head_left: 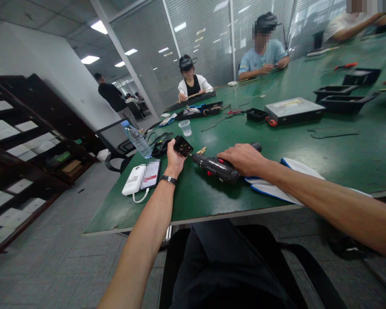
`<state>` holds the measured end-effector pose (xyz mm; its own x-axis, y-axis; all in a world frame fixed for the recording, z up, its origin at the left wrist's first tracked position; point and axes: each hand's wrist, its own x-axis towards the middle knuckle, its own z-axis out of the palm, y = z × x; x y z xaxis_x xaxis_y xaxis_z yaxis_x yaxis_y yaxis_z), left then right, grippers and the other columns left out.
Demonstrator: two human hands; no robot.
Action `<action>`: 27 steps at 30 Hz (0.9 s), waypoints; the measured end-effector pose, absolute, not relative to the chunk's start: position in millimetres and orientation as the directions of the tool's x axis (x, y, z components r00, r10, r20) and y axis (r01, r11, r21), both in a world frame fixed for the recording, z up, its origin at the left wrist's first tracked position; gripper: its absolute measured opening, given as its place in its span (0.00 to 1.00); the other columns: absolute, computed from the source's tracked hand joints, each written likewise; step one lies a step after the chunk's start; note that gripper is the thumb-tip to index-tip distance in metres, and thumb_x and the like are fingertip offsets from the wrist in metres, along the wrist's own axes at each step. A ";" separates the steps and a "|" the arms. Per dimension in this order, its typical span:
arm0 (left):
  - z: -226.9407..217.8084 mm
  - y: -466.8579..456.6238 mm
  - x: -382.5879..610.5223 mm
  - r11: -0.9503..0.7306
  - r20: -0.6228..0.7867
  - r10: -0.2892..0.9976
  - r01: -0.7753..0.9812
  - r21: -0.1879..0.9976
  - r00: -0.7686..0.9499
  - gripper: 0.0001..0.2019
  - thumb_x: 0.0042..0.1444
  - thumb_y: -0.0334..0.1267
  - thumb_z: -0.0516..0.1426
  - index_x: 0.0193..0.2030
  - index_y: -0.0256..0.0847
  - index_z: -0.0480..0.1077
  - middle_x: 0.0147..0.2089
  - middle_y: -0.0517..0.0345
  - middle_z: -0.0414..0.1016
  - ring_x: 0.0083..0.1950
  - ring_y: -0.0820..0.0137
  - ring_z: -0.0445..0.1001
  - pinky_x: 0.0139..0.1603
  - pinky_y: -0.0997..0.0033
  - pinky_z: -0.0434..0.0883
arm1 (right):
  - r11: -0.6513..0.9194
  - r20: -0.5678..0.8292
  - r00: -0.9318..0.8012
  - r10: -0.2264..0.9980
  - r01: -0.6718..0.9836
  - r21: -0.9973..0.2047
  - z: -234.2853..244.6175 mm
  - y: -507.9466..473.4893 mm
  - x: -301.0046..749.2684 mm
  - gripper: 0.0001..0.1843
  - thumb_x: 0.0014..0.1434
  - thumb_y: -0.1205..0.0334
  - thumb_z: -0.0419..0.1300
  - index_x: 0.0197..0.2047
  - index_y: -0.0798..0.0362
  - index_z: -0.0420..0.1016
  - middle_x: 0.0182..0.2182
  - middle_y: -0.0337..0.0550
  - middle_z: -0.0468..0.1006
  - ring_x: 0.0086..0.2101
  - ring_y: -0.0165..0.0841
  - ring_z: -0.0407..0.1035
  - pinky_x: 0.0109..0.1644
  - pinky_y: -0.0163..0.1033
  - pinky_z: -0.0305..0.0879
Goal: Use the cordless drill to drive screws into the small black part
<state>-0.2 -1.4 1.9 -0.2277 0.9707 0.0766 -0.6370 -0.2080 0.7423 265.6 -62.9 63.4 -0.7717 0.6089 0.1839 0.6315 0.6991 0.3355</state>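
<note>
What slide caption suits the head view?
Right hand grips a power tool, left hand a black box, over a green table.

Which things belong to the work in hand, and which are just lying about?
In use:
- black power driver, in the right hand
- black part, in the left hand

Lying about:
- water bottle
- clear cup
- power bank
- phone
- gloves

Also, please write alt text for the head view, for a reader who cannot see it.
A person's left hand holds a black part and the right hand grips a drill pointed at it, over a green table. A bottle, cup and phone are nearby; other people sit around the table.
</note>
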 end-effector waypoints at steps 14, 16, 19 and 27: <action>1.1 -0.7 -0.6 -0.201 0.064 0.971 -0.648 0.735 -0.229 0.20 0.53 0.54 0.58 0.45 0.42 0.73 0.43 0.52 0.78 0.46 0.62 0.75 0.42 0.64 0.72 | 0.703 0.189 -0.768 0.612 0.637 0.317 63.0 -63.1 265.8 0.19 0.56 0.61 0.59 0.52 0.50 0.73 0.37 0.48 0.81 0.34 0.38 0.71 0.37 0.39 0.54; 1.2 -0.6 -0.6 -0.202 0.068 0.972 -0.645 0.737 -0.227 0.20 0.53 0.54 0.58 0.45 0.42 0.73 0.43 0.52 0.78 0.46 0.62 0.75 0.43 0.64 0.72 | 0.703 0.196 -0.770 0.608 0.636 0.317 62.9 -63.3 265.7 0.18 0.56 0.61 0.58 0.51 0.50 0.73 0.36 0.48 0.80 0.34 0.38 0.71 0.37 0.40 0.54; 1.6 -0.9 -0.5 -0.198 0.065 0.973 -0.648 0.735 -0.223 0.20 0.53 0.54 0.58 0.46 0.42 0.73 0.44 0.51 0.78 0.47 0.62 0.75 0.43 0.64 0.72 | 0.701 0.199 -0.768 0.608 0.638 0.319 62.7 -63.4 265.5 0.18 0.57 0.61 0.58 0.51 0.50 0.73 0.36 0.48 0.80 0.33 0.38 0.71 0.37 0.40 0.53; 1.2 -1.0 -0.8 -0.205 0.080 0.973 -0.645 0.737 -0.218 0.20 0.53 0.54 0.58 0.45 0.42 0.73 0.43 0.51 0.78 0.47 0.62 0.75 0.44 0.63 0.72 | 0.698 0.186 -0.764 0.617 0.641 0.319 63.5 -63.7 265.1 0.17 0.56 0.61 0.59 0.50 0.50 0.74 0.36 0.47 0.81 0.34 0.38 0.71 0.37 0.40 0.54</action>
<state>-0.8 -1.0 1.2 -0.2177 0.9728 0.0797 -0.6447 -0.2046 0.7366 265.1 -63.7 63.5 -0.7643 0.6174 0.1861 0.6413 0.6976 0.3195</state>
